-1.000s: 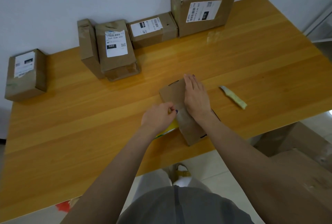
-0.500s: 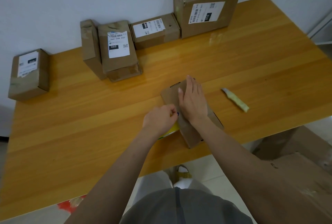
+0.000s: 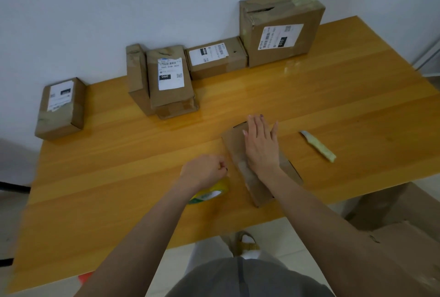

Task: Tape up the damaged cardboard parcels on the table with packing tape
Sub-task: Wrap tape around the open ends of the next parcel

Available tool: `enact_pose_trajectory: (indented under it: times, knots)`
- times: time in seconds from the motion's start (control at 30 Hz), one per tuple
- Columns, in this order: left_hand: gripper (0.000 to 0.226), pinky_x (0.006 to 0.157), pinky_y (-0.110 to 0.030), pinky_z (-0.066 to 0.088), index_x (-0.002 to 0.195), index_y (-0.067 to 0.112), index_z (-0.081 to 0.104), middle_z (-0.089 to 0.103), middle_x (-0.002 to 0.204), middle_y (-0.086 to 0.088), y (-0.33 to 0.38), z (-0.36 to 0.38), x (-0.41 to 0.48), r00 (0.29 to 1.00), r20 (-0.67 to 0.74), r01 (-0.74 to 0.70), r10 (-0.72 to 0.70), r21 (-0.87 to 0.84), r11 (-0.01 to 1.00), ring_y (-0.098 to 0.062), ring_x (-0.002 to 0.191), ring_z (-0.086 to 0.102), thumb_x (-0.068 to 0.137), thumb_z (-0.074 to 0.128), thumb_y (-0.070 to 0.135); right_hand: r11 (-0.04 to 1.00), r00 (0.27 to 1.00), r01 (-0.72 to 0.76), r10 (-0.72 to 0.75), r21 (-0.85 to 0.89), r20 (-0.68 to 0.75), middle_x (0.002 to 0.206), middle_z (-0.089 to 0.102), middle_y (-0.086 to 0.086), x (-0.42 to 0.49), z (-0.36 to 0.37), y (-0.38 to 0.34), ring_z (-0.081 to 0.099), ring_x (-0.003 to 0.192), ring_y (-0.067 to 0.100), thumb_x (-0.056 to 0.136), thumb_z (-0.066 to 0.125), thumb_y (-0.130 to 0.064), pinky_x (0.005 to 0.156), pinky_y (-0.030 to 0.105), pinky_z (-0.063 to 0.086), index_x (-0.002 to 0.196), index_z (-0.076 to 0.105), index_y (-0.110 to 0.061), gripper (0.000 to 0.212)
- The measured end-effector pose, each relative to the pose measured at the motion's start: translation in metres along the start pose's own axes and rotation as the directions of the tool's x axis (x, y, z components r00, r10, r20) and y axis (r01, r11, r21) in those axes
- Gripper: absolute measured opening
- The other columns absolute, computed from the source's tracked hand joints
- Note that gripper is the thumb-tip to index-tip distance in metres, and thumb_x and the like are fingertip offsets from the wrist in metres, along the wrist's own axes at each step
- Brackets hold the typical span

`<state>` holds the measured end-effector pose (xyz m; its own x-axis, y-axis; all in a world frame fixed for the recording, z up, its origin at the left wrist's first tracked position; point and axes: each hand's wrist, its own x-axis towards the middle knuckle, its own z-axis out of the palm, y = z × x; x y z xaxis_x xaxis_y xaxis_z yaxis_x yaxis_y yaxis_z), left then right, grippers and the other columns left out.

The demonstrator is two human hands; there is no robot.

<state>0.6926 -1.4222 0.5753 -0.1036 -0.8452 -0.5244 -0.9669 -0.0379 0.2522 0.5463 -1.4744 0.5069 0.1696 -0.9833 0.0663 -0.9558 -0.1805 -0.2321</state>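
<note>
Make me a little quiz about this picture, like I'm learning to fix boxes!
1. True or false: the right hand lies flat on a parcel.
2. What does the left hand hold? A scissors, B tape roll, C pen.
3. Fill in: the knife lies on the table to the parcel's ___.
Key: 1 true; 2 B; 3 right.

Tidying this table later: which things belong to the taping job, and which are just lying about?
In use: flat parcel under right hand; tape roll in left hand; parcels by the wall.
Lying about: untouched cutter; floor boxes.
</note>
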Motion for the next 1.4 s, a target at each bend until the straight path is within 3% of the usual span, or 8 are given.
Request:
enact_pose_trajectory:
  times: [0.23,0.4,0.67,0.73,0.87,0.97,1.23,1.4]
  knots:
    - [0.015,0.044,-0.027,0.026,0.092,0.025,0.055,0.050,0.060,-0.002,-0.033,-0.010,-0.018,0.978,-0.147,0.096,-0.145,-0.296,0.950,-0.016,0.045,0.038,0.099,0.043,0.031,0.975,0.980,0.156,-0.133,-0.156,0.151,0.160,0.008,0.016,0.002,-0.009,-0.012,0.012,0.147,0.030,0.104,0.030,-0.012,0.115,0.059,0.004,0.153,0.004,-0.006,0.056]
    - [0.017,0.044,-0.029,0.023,0.091,0.017,0.056,0.041,0.052,0.001,-0.031,-0.003,-0.026,0.959,-0.237,0.034,-0.155,-0.445,0.895,-0.016,0.043,0.032,0.099,0.044,0.026,0.996,0.982,-0.091,0.090,0.002,0.167,0.155,0.025,0.017,-0.004,-0.004,-0.018,0.017,0.145,0.035,0.104,0.029,-0.034,0.111,0.065,0.014,0.151,0.019,-0.007,0.055]
    - [0.015,0.044,-0.028,0.024,0.089,0.020,0.055,0.041,0.055,0.002,-0.023,0.015,-0.031,0.943,-0.263,0.053,-0.205,-0.489,0.870,-0.014,0.046,0.035,0.098,0.045,0.026,0.973,0.996,-0.068,0.055,0.220,0.066,0.142,0.047,0.013,-0.019,-0.004,-0.018,0.033,0.139,0.032,0.098,0.019,-0.049,0.106,0.069,0.016,0.138,0.046,-0.008,0.064]
    - [0.014,0.045,-0.028,0.025,0.092,0.021,0.054,0.044,0.057,0.000,-0.020,0.014,-0.033,0.938,-0.276,0.037,-0.212,-0.527,0.849,-0.014,0.048,0.037,0.099,0.043,0.026,0.896,0.991,-0.129,0.125,0.425,0.037,0.141,0.047,0.007,-0.018,-0.016,-0.020,0.027,0.142,0.027,0.101,0.033,-0.041,0.112,0.060,0.006,0.133,0.050,-0.013,0.046]
    - [0.017,0.046,-0.028,0.028,0.100,0.019,0.057,0.056,0.067,-0.007,-0.023,0.015,-0.033,0.918,-0.314,0.009,-0.241,-0.592,0.806,-0.015,0.049,0.041,0.100,0.042,0.027,0.685,0.941,-0.225,-0.031,0.693,0.336,0.116,0.059,-0.003,-0.030,-0.059,-0.029,0.053,0.112,0.013,0.094,0.059,-0.030,0.086,0.015,0.043,0.122,0.057,-0.017,0.031]
    - [0.017,0.040,-0.019,0.027,0.097,0.023,0.057,0.052,0.062,0.000,-0.026,0.014,-0.035,0.907,-0.317,0.002,-0.276,-0.654,0.757,-0.010,0.045,0.038,0.100,0.041,0.028,0.675,0.865,-0.262,-0.153,0.690,0.478,0.105,0.063,-0.003,-0.039,-0.072,-0.040,0.059,0.097,0.009,0.085,0.072,-0.033,0.072,0.015,0.048,0.123,0.054,-0.017,0.045]
    - [0.003,0.055,-0.028,0.035,0.094,0.034,0.056,0.056,0.076,-0.003,-0.039,0.010,-0.044,0.913,-0.336,-0.107,-0.232,-0.745,0.658,-0.016,0.063,0.049,0.094,0.053,0.033,0.560,0.931,-0.256,-0.075,0.788,0.357,0.085,0.068,-0.003,-0.028,-0.076,-0.067,0.061,0.080,0.005,0.082,0.075,-0.015,0.070,0.016,0.049,0.111,0.059,-0.015,0.034]
    - [0.030,0.057,-0.025,0.042,0.116,0.026,0.050,0.059,0.081,-0.002,-0.049,0.020,-0.055,0.883,-0.412,-0.193,-0.226,-0.757,0.625,-0.021,0.069,0.057,0.089,0.064,0.025,0.581,0.945,-0.217,-0.078,0.785,0.319,0.081,0.068,-0.008,-0.023,-0.080,-0.083,0.060,0.076,0.001,0.079,0.078,-0.022,0.069,0.017,0.048,0.105,0.060,-0.017,0.032]
